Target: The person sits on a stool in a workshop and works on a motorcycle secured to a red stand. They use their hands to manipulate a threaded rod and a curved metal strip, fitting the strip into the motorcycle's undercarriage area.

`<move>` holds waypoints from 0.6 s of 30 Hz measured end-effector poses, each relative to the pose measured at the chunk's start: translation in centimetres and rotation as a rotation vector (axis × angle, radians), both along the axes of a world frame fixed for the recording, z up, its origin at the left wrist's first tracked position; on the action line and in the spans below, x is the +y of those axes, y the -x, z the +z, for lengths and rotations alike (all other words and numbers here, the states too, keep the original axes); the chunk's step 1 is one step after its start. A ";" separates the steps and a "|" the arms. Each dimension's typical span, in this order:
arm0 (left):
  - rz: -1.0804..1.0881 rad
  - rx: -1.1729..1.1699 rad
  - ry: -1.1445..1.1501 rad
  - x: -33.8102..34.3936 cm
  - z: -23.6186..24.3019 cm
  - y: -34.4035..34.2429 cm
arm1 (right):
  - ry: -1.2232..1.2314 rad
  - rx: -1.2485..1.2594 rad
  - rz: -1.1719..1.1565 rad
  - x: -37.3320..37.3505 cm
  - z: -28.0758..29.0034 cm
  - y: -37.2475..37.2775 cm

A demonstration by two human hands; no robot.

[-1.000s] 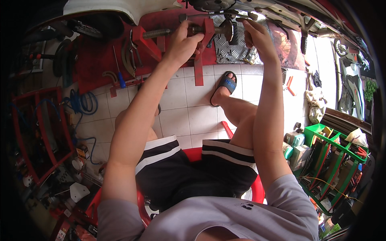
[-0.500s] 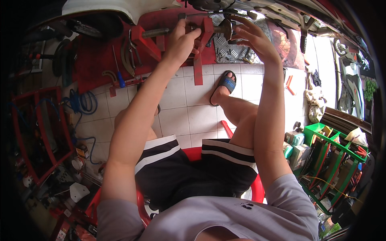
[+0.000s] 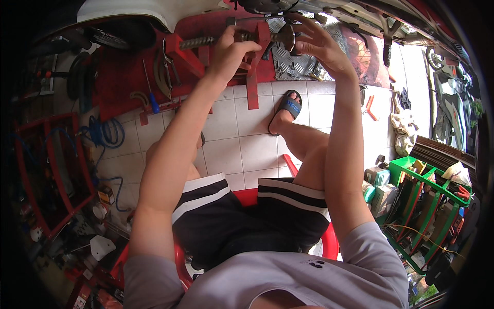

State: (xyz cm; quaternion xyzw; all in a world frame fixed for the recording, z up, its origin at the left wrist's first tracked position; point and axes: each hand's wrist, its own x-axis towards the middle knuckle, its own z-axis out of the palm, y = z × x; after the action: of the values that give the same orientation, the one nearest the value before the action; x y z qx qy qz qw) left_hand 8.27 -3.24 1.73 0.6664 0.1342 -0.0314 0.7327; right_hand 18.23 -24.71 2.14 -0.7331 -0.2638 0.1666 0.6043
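A red metal frame point(image 3: 251, 85) stands on the red mat, with a thick threaded rod point(image 3: 196, 43) running across through its uprights. My left hand point(image 3: 226, 56) reaches over the rod between the uprights. Its fingers curl round behind, partly hidden, and its thumb lies stretched toward the right upright. At the rod's right end sits a round metal disc point(image 3: 288, 38). Beside the disc, my right hand point(image 3: 324, 50) is open, its fingers apart and curved about the rim. Whether the fingertips touch the disc is hard to see.
A blue-handled screwdriver point(image 3: 155, 103) and curved metal pieces point(image 3: 163, 77) lie left of the frame. A treadplate sheet point(image 3: 290, 64) is under my right hand. A blue hose point(image 3: 105, 133) coils on the tiles. To the right stands a green tool rack point(image 3: 429, 177).
The rod and disc have shifted slightly left. My left thumb has moved down and stretched out to the right. My right thumb and fingers have come closer round the disc.
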 end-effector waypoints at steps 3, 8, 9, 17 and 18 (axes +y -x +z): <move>-0.004 -0.146 -0.186 0.0 -0.7 -0.1 | 0.051 -0.034 0.090 0.1 0.0 -0.1; -0.019 -0.232 -0.339 0.3 -3.5 -1.1 | 0.116 0.293 0.176 -1.0 2.7 1.5; -0.003 -0.227 -0.395 0.3 -3.7 -1.2 | 0.064 0.289 0.171 -1.2 2.7 1.5; 0.053 -0.290 -0.454 0.0 -4.5 -1.1 | 0.277 0.365 0.123 -1.2 1.0 -0.4; 0.056 -0.300 -0.445 0.0 -4.6 -1.1 | 0.345 0.383 0.063 -1.2 1.1 -0.5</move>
State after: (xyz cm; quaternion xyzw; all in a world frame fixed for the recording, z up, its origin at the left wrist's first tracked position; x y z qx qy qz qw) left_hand 9.34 -3.24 -2.82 0.8042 0.0463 0.1184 0.5807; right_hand 18.69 -25.87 3.21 -0.7719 -0.1353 0.3637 0.5036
